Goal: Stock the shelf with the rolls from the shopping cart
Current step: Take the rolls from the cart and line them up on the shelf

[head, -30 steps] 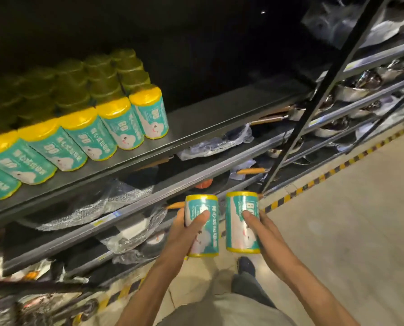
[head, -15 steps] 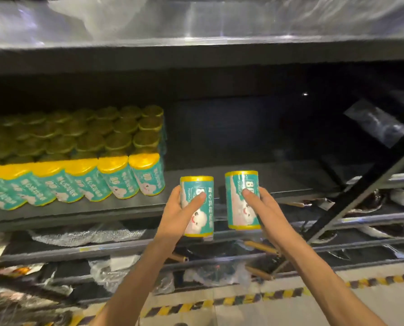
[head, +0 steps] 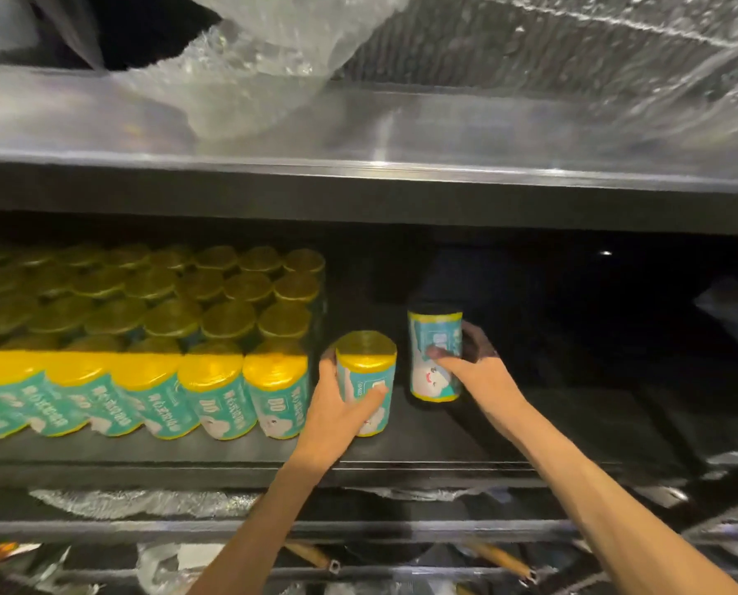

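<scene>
Both bare forearms reached up and forward from the lower edge of view, converging slightly toward the middle.

Left hand [head: 341,407]: arm extended from lower centre, wrist nearly straight, back of hand toward camera. Fingers curled round the left roll [head: 366,382], thumb laid across its near face, the other fingers wrapped behind its left side. Grip closed and firm.

Right hand [head: 479,371]: arm ran in diagonally from the lower right corner, reaching farther in than the left. Wrist slightly bent. Thumb pressed across the front of the right roll [head: 435,356], fingers curled behind its right side, partly lost in shadow. Grip closed.

Hands were near each other, not touching.
</scene>
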